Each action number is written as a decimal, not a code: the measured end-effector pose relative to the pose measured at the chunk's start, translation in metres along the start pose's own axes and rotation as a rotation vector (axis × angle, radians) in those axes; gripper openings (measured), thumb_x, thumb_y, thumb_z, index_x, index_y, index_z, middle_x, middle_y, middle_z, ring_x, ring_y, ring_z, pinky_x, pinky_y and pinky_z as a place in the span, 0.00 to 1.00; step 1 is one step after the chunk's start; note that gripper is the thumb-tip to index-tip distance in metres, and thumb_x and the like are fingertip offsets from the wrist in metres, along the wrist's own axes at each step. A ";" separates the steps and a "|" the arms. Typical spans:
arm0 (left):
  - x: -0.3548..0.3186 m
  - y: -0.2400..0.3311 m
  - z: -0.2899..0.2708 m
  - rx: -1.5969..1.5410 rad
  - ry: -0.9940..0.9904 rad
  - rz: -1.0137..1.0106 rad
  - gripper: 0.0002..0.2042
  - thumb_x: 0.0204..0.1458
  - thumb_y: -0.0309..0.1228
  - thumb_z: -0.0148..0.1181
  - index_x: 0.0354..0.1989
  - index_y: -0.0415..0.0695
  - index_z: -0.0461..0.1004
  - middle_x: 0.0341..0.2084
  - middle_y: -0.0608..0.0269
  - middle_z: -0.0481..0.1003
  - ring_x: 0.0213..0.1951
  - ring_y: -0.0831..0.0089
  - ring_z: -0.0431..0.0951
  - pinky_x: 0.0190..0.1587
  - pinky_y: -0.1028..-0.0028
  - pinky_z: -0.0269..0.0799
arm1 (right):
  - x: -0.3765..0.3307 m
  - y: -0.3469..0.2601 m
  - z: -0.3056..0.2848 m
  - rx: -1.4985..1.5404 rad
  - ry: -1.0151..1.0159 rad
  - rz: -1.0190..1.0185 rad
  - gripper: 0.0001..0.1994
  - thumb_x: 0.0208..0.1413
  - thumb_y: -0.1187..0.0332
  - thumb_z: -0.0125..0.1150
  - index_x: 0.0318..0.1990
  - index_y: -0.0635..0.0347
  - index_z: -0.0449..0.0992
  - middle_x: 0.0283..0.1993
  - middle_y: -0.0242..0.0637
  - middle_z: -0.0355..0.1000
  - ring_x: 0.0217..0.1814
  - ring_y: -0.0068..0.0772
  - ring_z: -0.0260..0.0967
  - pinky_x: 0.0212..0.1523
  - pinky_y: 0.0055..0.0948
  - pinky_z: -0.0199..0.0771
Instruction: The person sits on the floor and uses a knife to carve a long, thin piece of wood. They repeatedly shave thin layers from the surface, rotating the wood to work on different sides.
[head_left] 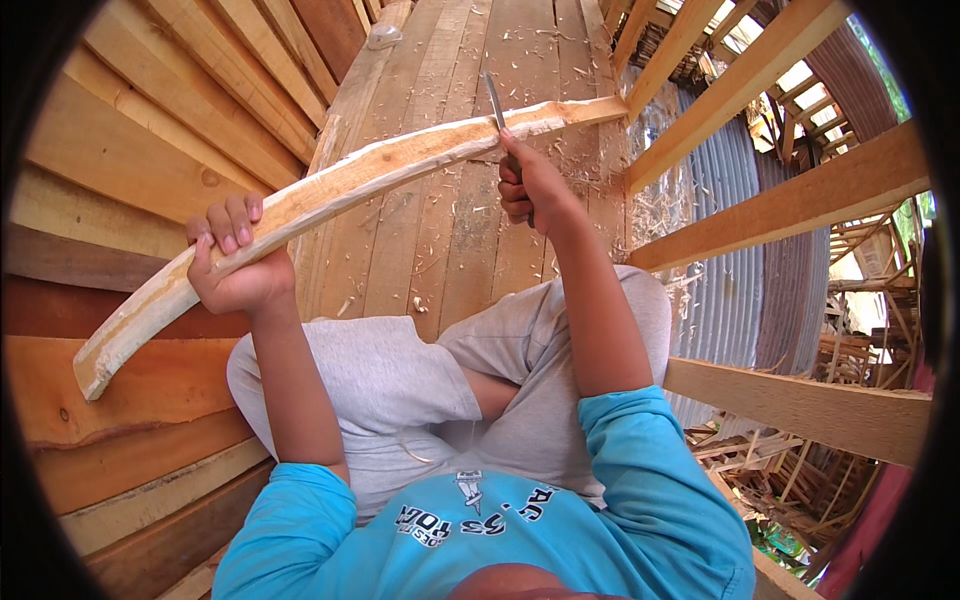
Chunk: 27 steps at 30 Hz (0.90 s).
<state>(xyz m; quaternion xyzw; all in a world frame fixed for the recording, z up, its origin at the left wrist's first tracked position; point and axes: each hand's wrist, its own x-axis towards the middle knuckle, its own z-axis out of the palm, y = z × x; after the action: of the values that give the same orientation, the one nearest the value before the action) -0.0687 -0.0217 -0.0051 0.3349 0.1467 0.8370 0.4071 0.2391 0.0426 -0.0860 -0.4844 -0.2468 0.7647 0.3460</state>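
Observation:
A long, pale length of wood (370,172) slants across in front of me, its near end low at the left and its far end by the railing at the right. My left hand (240,262) is wrapped round it toward the left end, fingers over the top. In my right hand (535,188) is a knife (495,102), the handle closed in my fist. Its blade points away from me and lies against the wood, right of the middle. The wood's upper face is bare and yellowish; its edges are whiter and rough.
Wood shavings (418,303) are scattered over the plank floor (395,265). A plank wall (130,390) stands close on my left. Slatted wooden rails (790,215) run along my right, with corrugated metal sheets (722,190) below. A small clear plastic object (384,37) lies at the far left.

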 end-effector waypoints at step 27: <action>0.002 0.003 -0.006 0.040 -0.021 0.003 0.05 0.46 0.33 0.48 0.24 0.52 0.59 0.14 0.73 0.55 0.21 0.79 0.58 0.36 0.71 0.60 | -0.027 -0.024 -0.036 0.285 0.019 -0.093 0.28 0.61 0.39 0.46 0.17 0.47 0.52 0.11 0.20 0.41 0.09 0.17 0.34 0.12 0.23 0.32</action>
<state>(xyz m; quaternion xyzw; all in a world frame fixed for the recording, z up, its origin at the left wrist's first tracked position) -0.0757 -0.0215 -0.0070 0.3519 0.1587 0.8310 0.4006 0.2867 0.0384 -0.0679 -0.4259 -0.1546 0.7705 0.4485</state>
